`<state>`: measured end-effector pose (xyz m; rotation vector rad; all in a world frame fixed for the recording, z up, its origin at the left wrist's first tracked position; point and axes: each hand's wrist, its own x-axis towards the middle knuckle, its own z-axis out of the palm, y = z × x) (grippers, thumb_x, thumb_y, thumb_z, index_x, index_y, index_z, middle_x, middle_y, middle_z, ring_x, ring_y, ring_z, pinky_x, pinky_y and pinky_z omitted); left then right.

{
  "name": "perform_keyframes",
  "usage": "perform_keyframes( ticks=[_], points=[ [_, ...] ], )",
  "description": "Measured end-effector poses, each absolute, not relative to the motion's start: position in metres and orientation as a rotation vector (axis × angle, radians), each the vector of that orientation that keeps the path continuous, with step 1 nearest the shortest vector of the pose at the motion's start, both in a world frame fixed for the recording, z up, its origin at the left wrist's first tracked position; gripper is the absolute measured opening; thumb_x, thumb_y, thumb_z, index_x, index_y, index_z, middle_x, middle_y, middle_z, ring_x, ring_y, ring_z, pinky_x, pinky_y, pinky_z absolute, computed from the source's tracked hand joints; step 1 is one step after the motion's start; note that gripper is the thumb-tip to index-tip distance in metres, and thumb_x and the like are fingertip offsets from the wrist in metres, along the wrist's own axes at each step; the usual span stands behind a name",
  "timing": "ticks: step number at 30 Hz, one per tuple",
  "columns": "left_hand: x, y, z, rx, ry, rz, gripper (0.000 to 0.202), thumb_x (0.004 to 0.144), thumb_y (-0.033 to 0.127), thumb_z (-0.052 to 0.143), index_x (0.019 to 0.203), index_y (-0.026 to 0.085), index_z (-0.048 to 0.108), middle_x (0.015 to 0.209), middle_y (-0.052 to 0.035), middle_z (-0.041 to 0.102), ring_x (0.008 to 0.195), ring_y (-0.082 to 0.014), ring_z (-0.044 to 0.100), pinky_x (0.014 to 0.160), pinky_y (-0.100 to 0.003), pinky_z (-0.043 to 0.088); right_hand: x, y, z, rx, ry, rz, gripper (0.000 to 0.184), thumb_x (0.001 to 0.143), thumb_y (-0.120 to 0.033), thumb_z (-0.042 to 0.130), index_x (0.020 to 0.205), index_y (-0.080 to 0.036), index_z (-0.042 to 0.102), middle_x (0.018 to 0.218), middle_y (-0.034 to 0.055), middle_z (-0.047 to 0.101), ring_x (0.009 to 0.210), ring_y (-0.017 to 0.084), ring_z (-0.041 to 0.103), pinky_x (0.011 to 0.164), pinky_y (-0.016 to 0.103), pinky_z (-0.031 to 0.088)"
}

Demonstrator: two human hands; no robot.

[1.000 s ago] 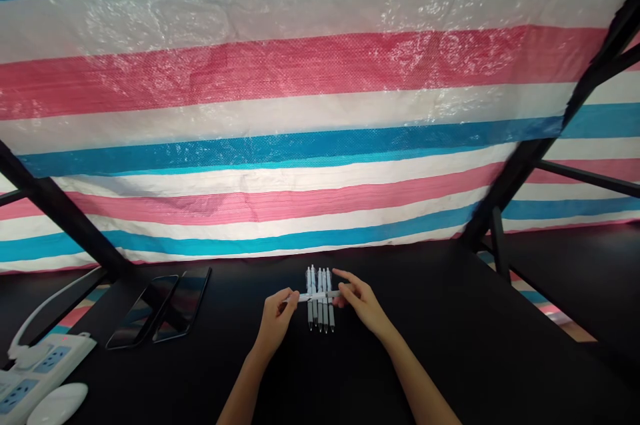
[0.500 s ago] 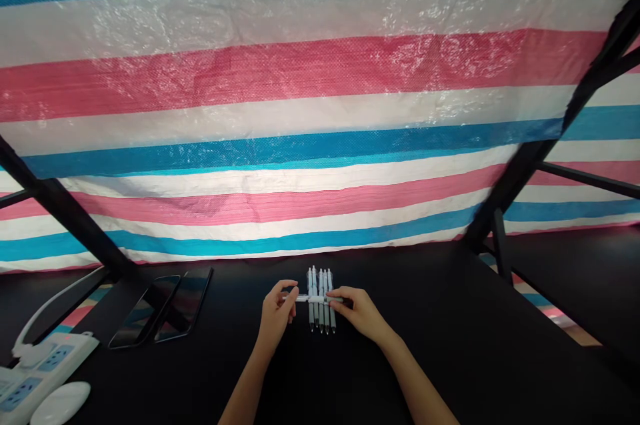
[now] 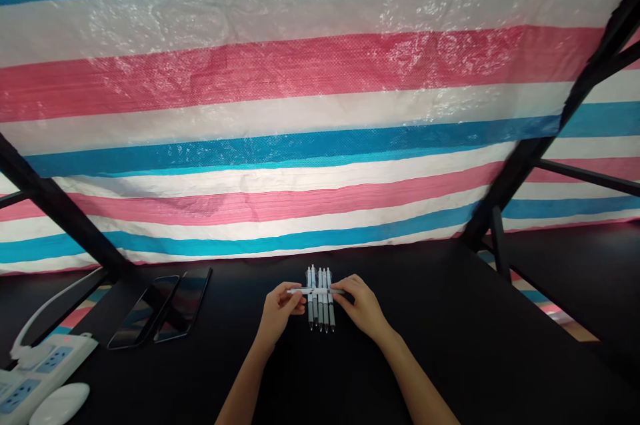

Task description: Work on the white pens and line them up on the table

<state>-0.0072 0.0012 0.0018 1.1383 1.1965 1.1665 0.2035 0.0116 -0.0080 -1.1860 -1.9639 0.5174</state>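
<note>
A white-and-grey retractable pen (image 3: 316,291) lies crosswise over a row of several upright-pointing grey and white pens (image 3: 320,317) on the black table (image 3: 450,325). My left hand (image 3: 280,310) pinches the crosswise pen's left part between thumb and fingers. On the other side, my right hand (image 3: 361,305) grips its right end. Both hands sit just beside the row, and the pen's right tip is hidden by my right fingers. Whether the crosswise pen touches the row, I cannot tell.
Two smartphones (image 3: 143,313) (image 3: 183,305) lie left of the pens. A white power strip (image 3: 40,371) and a white computer mouse (image 3: 59,404) sit at the lower left. A striped tarpaulin (image 3: 320,111) hangs behind the table, crossed by black metal struts (image 3: 515,181).
My right hand has closed onto the crosswise pen since the earliest frame. Both hands have moved slightly inward, and the pen has shifted farther up across the row.
</note>
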Motion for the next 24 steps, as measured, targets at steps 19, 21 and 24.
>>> perform_keyframes(
  ticks=[19,21,24],
  points=[
    [-0.018,0.003,-0.005,1.347,1.442,1.365,0.048,0.08,0.055,0.046,0.048,0.019,0.044,0.037,0.0051,0.039,0.038,-0.0087,0.038,0.045,-0.022,0.034,0.208,0.015,-0.006,-1.125,-1.853,0.339,0.009,0.084,-0.021,0.053,0.081,-0.022,0.061,0.088,0.0063,0.062,0.087,0.022,0.055,0.075,0.037,0.047],
    [-0.021,0.004,-0.005,1.322,1.453,1.389,0.048,0.081,0.054,0.047,0.048,0.019,0.044,0.037,0.0053,0.038,0.038,-0.0087,0.038,0.046,-0.022,0.034,0.21,0.015,-0.006,-1.139,-1.832,0.344,0.009,0.084,-0.023,0.053,0.081,-0.022,0.061,0.088,0.0066,0.062,0.088,0.023,0.055,0.075,0.037,0.047],
    [-0.024,0.005,-0.007,1.29,1.469,1.412,0.048,0.081,0.054,0.047,0.048,0.019,0.044,0.037,0.0053,0.038,0.038,-0.0089,0.037,0.046,-0.022,0.034,0.212,0.016,-0.005,-1.153,-1.815,0.347,0.01,0.085,-0.025,0.052,0.081,-0.022,0.061,0.088,0.0071,0.062,0.088,0.023,0.056,0.075,0.038,0.047]
  ],
)
